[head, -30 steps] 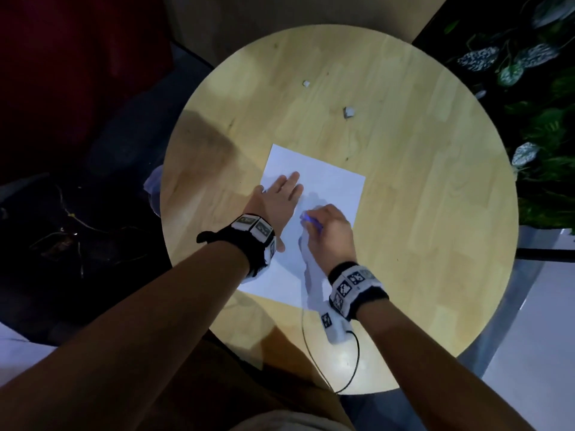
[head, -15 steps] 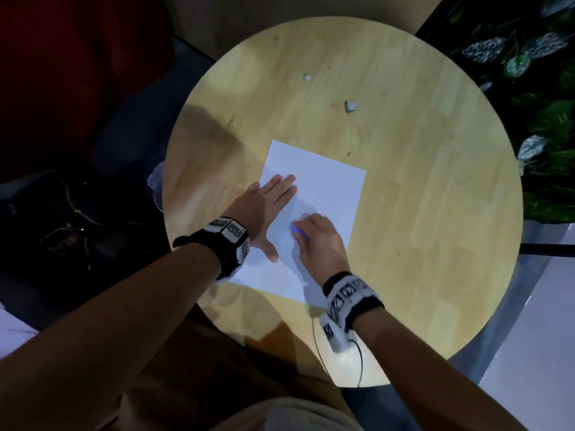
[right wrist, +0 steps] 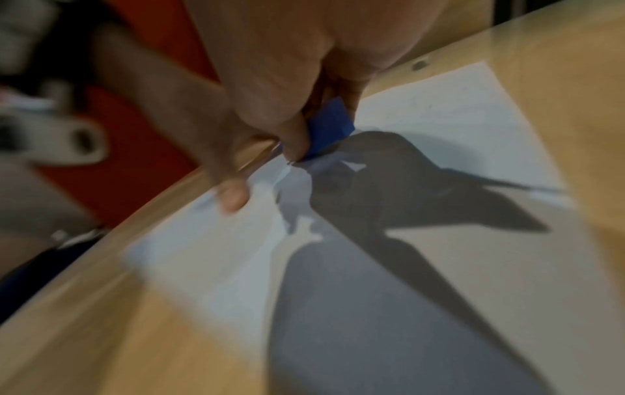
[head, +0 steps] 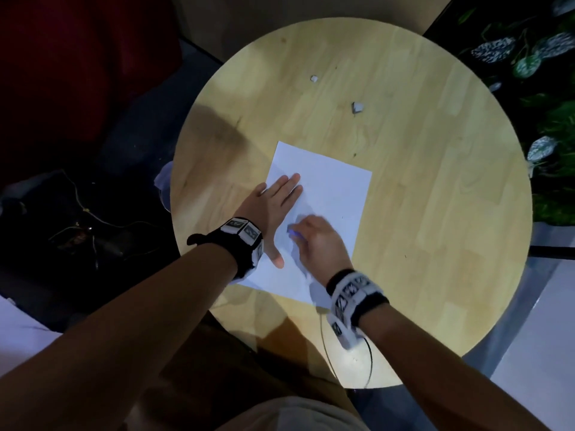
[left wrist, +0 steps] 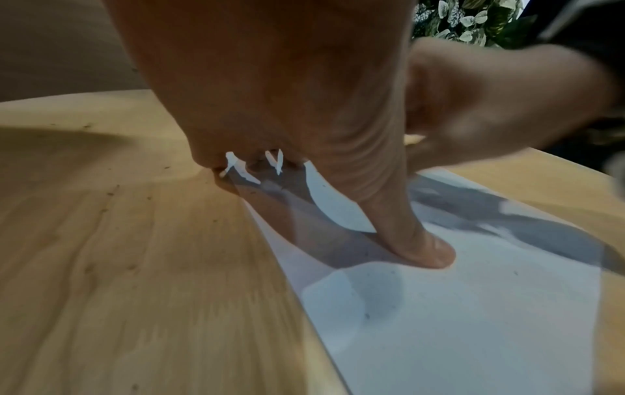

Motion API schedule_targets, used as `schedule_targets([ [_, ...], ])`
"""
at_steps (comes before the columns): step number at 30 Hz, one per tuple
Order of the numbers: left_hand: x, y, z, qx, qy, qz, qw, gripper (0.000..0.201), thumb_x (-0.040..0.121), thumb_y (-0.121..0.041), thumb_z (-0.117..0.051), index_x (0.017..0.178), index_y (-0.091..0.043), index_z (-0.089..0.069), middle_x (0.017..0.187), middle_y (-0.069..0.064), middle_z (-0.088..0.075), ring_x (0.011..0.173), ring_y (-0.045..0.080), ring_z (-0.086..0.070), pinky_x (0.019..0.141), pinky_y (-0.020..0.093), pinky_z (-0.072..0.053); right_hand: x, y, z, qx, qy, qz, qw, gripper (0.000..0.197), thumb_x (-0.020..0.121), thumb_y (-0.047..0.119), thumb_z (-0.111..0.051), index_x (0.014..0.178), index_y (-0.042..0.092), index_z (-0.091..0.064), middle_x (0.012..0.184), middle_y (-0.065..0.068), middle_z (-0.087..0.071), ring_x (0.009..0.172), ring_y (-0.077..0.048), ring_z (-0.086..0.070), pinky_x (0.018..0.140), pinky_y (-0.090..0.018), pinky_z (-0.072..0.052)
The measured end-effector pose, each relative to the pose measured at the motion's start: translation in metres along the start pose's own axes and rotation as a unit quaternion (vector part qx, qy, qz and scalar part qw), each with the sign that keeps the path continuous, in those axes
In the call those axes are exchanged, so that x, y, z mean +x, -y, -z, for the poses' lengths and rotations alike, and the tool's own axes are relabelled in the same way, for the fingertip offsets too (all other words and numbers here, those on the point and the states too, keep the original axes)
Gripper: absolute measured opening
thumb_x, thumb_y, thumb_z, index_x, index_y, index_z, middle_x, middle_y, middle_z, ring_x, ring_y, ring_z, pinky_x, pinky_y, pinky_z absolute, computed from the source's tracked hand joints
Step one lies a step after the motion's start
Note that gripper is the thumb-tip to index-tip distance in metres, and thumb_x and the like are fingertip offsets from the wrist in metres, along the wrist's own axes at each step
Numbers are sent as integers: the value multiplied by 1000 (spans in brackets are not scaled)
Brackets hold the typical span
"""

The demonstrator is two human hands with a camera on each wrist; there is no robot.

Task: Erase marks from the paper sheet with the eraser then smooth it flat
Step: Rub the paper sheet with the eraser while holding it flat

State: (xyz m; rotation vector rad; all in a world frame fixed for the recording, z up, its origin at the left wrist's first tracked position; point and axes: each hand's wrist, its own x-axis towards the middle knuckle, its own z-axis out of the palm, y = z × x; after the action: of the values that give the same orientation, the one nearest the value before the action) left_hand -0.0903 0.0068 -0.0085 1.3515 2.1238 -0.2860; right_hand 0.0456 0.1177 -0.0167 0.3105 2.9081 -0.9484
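The room was dim, and only the round worktop (head: 404, 181) was lit, from above. Around it the floor stayed almost black. Both arms threw hard dark shadows on the paper sheet (head: 336, 188). The right wrist picture was smeared by motion blur, and the right hand (left wrist: 500, 107) looked soft in the left wrist view. The wrist views bent straight edges.

Round wooden table (head: 435, 213) with a white paper sheet (head: 336, 188) (plus two small pale scraps (head: 357, 107)).
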Motion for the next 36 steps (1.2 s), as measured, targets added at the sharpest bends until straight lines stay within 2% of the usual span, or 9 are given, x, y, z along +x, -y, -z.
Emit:
schedule_targets([
  [5, -3, 1, -4, -27, -16, 9, 999, 161, 44, -84, -74, 157, -11, 13, 162, 7, 27, 152, 22, 15, 122, 44, -9, -52, 0, 4, 44, 78, 30, 996, 17, 84, 4, -65, 94, 16, -69, 92, 2, -57, 88, -14, -50, 71, -28, -49],
  [11, -37, 8, -20, -47, -16, 74, 996, 146, 59, -84, -68, 157, -12, 13, 158, 26, 25, 150, 42, 8, 121, 48, -15, -34, -18, 14, 58, 34, -13, 998, 12, 87, 5, -63, 94, 13, -70, 89, 8, -51, 81, -4, -42, 76, -5, -30],
  [14, -51, 4, -27, -46, -21, 104, 993, 138, 66, -82, -64, 157, -5, 7, 160, 29, 15, 150, 45, 2, 120, 50, -15, -22, -23, 13, 63, 21, -18, 998, 13, 88, 6, -63, 94, 14, -70, 87, 9, -51, 82, -12, -47, 76, -13, -33],
  [18, -43, -1, -30, -115, -84, -7, 990, 114, 75, -72, -65, 159, -13, -14, 166, 7, 11, 153, 25, 6, 122, 46, -11, -9, -22, 11, 44, 17, -11, 999, 16, 89, 7, -61, 100, 12, -70, 91, 3, -56, 88, -18, -51, 78, -19, -37],
  [22, -31, -12, -40, -174, -75, 15, 982, 131, 65, -81, -67, 159, -24, 3, 163, -2, 25, 151, 18, 17, 122, 44, 1, 5, -25, 13, 14, -11, -30, 999, 16, 87, 6, -62, 101, 10, -71, 92, -2, -61, 90, -23, -54, 79, -32, -46],
  [25, -25, -20, -46, -130, -73, 46, 988, 139, 59, -90, -60, 158, -23, 10, 162, -1, 29, 151, 22, 18, 123, 48, -1, -10, -16, 4, -1, -29, -42, 999, 15, 85, 5, -65, 98, 8, -71, 92, -4, -62, 90, -24, -55, 78, -24, -43],
  [30, -23, -21, -45, -97, -67, 61, 991, 141, 59, -92, -57, 157, -20, 15, 161, 3, 31, 151, 24, 18, 122, 50, -4, -34, 1, 7, -22, 48, 57, 997, 15, 78, 0, -67, 91, 6, -71, 86, -7, -61, 82, -24, -54, 65, -31, -50],
  [34, -24, -21, -44, -101, -65, 62, 991, 140, 60, -90, -59, 157, -21, 14, 162, 2, 29, 152, 23, 17, 123, 49, -4, 13, -15, 13, -39, -34, -22, 998, 14, 79, -1, -69, 92, 5, -72, 88, -11, -64, 82, -33, -59, 69, -39, -53],
  [36, -23, -23, -44, -91, -60, 63, 992, 141, 59, -92, -57, 157, -20, 14, 162, 2, 29, 152, 23, 16, 122, 49, -6, -1, -10, 5, -21, -41, -43, 998, 15, 80, 0, -68, 94, 5, -72, 89, -9, -64, 84, -31, -59, 74, -33, -50],
])
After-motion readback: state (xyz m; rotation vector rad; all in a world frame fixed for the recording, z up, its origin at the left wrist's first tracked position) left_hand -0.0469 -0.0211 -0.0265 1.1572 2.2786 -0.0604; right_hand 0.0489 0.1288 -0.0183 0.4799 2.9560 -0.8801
